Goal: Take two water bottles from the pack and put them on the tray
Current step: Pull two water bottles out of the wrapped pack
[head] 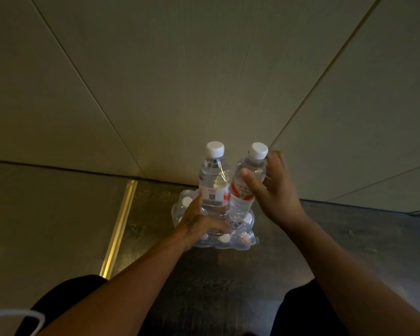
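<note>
Two clear water bottles with white caps and red-and-white labels are held up above the pack (243, 240), side by side and touching. My left hand (199, 224) grips the lower body of the left bottle (214, 183), which stands upright. My right hand (274, 187) wraps around the neck and shoulder of the right bottle (246, 187), which tilts to the right. The pack is a shrink-wrapped bundle of bottles on the dark floor, close to the wall. No tray is in view.
Pale wall panels (204, 81) rise right behind the pack. A brass floor strip (119, 229) runs along the left, dividing dark flooring from a lighter floor. My dark-clothed knees (66, 301) are at the bottom, and a white cable (22, 314) curls at lower left.
</note>
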`<state>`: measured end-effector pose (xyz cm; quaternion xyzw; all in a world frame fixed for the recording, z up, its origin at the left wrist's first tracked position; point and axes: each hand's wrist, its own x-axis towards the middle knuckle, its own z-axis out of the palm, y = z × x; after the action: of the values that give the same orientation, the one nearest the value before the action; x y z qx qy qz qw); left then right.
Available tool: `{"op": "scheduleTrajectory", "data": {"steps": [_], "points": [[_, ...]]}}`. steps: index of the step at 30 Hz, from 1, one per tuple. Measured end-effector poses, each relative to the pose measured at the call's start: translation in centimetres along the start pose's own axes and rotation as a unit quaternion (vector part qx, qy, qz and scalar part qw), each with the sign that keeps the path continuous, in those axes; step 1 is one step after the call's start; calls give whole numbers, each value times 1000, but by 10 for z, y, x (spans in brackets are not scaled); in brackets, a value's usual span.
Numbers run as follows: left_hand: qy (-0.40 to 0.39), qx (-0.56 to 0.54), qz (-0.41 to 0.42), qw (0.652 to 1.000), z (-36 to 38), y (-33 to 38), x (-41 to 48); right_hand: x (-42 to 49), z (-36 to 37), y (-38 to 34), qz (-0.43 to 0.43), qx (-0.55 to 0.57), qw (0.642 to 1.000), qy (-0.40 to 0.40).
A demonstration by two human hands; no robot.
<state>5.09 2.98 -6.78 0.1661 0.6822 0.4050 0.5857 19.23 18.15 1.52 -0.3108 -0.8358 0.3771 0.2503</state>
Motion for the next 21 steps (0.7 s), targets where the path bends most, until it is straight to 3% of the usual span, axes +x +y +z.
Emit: {"op": "scheduleTrajectory", "data": {"steps": [7, 10, 14, 21], "points": [[-2, 52, 48, 997, 3, 13, -12, -15, 9, 26, 159, 274, 946, -69], [-9, 57, 69, 996, 3, 22, -20, -26, 18, 37, 196, 288, 934, -77], [-8, 66, 96, 993, 1, 29, -27, -33, 22, 37, 230, 328, 916, -14], [50, 26, 67, 996, -3, 46, -69, -51, 2, -2, 293, 352, 889, -12]]}}
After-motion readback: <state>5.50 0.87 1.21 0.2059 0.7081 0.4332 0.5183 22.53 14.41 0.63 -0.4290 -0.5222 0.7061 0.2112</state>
